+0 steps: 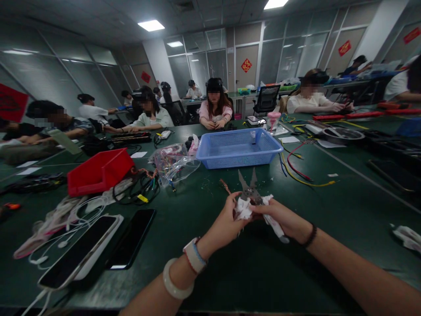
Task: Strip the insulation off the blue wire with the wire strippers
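Note:
Wire-stripping pliers (pixel 250 191) are held over the green table, jaws spread apart and pointing away from me. My left hand (pixel 230 215) is closed around the left handle, where crumpled white tissue (pixel 244 209) bunches between the fingers. Around the other handle, which also has white wrapping on it, my right hand (pixel 279 215) is closed, its thumb near the pivot. A frayed copper wire end (pixel 225 186) shows just beyond my left fingers; whether the hand holds it I cannot tell.
Beyond the pliers stands a blue mesh basket (pixel 240 163). To the left are a red bin (pixel 98 171), a clear bag of wires (pixel 174 162), a black phone (pixel 133 239) and a white-cased phone (pixel 80 252) with cables. Loose coloured wires (pixel 296 162) lie right. Several people sit around.

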A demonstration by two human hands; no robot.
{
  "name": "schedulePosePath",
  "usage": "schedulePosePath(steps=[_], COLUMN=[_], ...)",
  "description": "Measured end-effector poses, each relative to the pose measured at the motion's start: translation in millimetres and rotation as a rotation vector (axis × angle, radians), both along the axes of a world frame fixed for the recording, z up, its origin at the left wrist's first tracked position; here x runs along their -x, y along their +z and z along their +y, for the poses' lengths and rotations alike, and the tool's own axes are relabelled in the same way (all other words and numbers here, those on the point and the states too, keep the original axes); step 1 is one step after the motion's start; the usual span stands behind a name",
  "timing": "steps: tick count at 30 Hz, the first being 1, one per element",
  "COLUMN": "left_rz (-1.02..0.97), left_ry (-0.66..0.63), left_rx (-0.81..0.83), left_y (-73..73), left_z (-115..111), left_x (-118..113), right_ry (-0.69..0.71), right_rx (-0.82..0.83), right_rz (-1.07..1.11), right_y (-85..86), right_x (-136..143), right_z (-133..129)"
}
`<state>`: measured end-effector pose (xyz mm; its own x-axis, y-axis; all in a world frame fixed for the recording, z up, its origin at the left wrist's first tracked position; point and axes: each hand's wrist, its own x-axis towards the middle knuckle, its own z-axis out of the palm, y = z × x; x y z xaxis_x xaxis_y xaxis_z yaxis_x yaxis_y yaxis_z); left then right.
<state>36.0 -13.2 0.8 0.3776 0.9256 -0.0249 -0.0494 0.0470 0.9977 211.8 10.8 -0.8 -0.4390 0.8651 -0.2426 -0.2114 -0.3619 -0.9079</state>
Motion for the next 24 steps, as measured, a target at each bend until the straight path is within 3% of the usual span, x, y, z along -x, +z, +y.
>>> schedulePosePath(steps=[5, 10, 24], left_rz=[0.041, 0.084, -0.025], left_ry=[0.003, 0.036, 0.002], left_rx=[-0.004, -0.015, 0.079], left_y=[5.2, 0.7, -1.9], left_z=[4, 7, 6], left_x=[5, 8, 3], right_ry=[0.016, 0.049, 0.012], right_rx=[-0.03, -0.055, -0.064], right_rz=[-0.04, -0.017, -0.123], right_y=[-0.1, 3.8, 8.8], right_x=[-4, -4, 0], right_z=[2, 1, -1])
